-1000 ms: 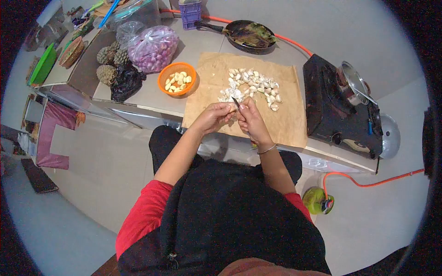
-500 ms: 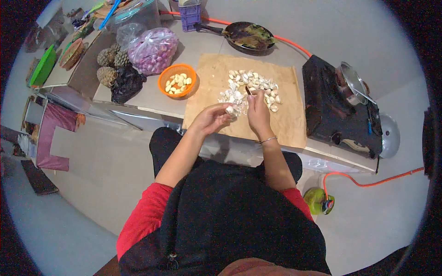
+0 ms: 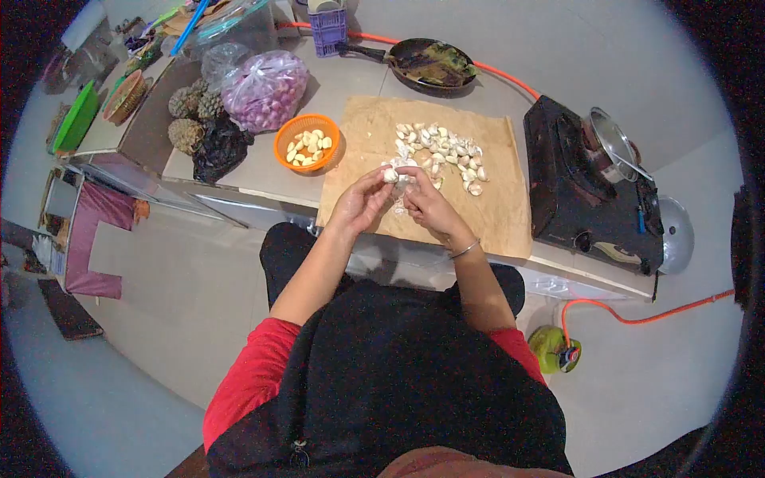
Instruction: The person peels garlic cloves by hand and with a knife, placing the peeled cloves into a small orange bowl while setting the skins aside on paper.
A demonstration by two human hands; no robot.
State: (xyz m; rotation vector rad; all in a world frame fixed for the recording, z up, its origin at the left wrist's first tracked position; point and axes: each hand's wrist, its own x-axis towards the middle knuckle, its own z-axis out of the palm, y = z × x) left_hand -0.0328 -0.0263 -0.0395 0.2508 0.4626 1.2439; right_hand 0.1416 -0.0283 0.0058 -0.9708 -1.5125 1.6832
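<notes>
My left hand [image 3: 360, 204] pinches a whitish garlic clove [image 3: 390, 174] between thumb and fingertips, above the near part of a brown paper sheet [image 3: 486, 227]. Against that clove, my right hand [image 3: 431, 209] is closed, its index finger reaching toward it. The small dark knife that showed in the right hand earlier is now hidden by the fingers. Pale garlic skins [image 3: 405, 151] lie just beyond both hands. Unpeeled garlic cloves [image 3: 453, 149] are spread over the paper behind them. To the left, an orange basket [image 3: 280, 153] holds several peeled cloves [image 3: 309, 146].
A bag of shallots [image 3: 267, 89] and a black plastic bag [image 3: 221, 149] stand at the left. A frying pan [image 3: 433, 64] sits behind the paper. On the right is a black stove [image 3: 558, 191] bearing a pot [image 3: 612, 143]; an orange hose [image 3: 629, 320] runs to a green gas cylinder [image 3: 545, 348].
My right hand has come down and left, from above the clove pile to the clove in my left hand. The left hand has risen slightly. The knife has gone out of sight.
</notes>
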